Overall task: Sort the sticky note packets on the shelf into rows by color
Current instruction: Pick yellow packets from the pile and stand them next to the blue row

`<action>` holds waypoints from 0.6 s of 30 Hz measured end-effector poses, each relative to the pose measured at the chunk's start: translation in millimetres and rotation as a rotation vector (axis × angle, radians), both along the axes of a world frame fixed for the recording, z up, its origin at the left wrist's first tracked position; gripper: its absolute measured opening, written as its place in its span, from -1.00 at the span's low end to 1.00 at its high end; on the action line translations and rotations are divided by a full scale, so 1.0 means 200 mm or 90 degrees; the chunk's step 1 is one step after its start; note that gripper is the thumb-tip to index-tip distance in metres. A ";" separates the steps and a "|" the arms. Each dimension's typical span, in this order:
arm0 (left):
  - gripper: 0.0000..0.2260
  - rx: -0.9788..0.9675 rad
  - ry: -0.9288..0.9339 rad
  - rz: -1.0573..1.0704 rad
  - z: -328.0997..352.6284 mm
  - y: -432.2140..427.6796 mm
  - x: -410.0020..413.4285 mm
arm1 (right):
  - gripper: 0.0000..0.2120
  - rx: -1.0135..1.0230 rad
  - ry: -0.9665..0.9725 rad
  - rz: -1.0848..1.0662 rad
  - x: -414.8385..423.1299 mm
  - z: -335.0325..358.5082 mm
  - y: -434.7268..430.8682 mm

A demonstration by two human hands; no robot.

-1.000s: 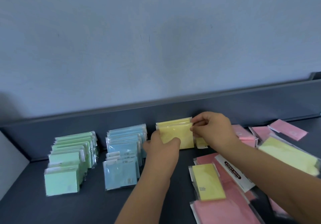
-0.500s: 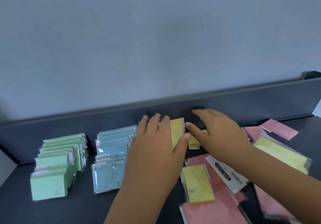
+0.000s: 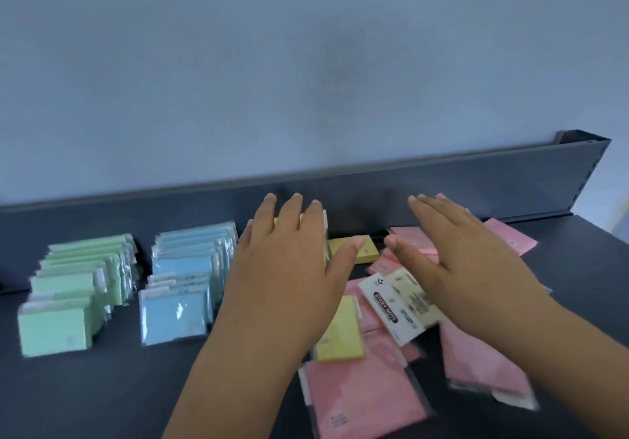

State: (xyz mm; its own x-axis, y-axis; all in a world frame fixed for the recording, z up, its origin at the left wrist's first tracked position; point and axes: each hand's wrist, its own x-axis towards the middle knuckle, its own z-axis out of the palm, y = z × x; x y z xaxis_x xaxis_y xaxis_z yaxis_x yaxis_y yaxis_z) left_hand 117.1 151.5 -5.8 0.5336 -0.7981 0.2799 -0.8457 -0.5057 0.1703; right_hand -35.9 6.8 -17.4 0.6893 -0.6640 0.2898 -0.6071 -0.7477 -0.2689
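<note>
Showing "STICKY NOTE" in black, a white label card (image 3: 386, 307) lies among loose pink packets (image 3: 360, 394) on the shelf (image 3: 102, 387). The left hand (image 3: 289, 268) hides most of the upright yellow packets (image 3: 325, 237), which stand beside the blue row (image 3: 180, 288) and green row (image 3: 68, 302). A second ago both hands pinched that stack. Now the right hand (image 3: 466, 258) has moved off over the pink ones, and each grip is slack, fingers straight, holding nothing.

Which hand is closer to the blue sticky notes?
Left. The left hand is just to the right of the blue row, close beside it. The right hand is farther right, above the pink packets.
</note>
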 end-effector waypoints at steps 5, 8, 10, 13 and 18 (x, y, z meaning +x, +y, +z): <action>-0.28 -0.026 0.027 0.006 -0.07 -0.11 -0.18 | -0.15 -0.006 0.031 0.025 -0.22 0.03 -0.12; -0.37 -0.083 0.041 0.015 -0.11 -0.19 -0.32 | -0.22 -0.003 0.029 0.033 -0.35 0.05 -0.21; -0.42 -0.111 0.037 0.021 -0.14 -0.23 -0.41 | -0.22 -0.004 0.042 0.042 -0.43 0.06 -0.25; -0.41 -0.108 0.046 0.030 -0.17 -0.29 -0.52 | -0.15 -0.001 0.067 0.055 -0.53 0.07 -0.30; -0.26 -0.090 0.052 0.034 -0.18 -0.35 -0.63 | -0.29 0.003 0.047 0.056 -0.62 0.05 -0.37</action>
State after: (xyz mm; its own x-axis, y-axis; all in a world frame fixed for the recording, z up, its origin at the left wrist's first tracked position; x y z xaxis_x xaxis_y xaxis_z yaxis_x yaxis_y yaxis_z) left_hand -8.5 81.4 -42.6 0.6001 -0.7234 0.3413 -0.7985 -0.5161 0.3099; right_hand -159.1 -67.4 -6.6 0.7645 -0.6014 0.2323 -0.5576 -0.7976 -0.2299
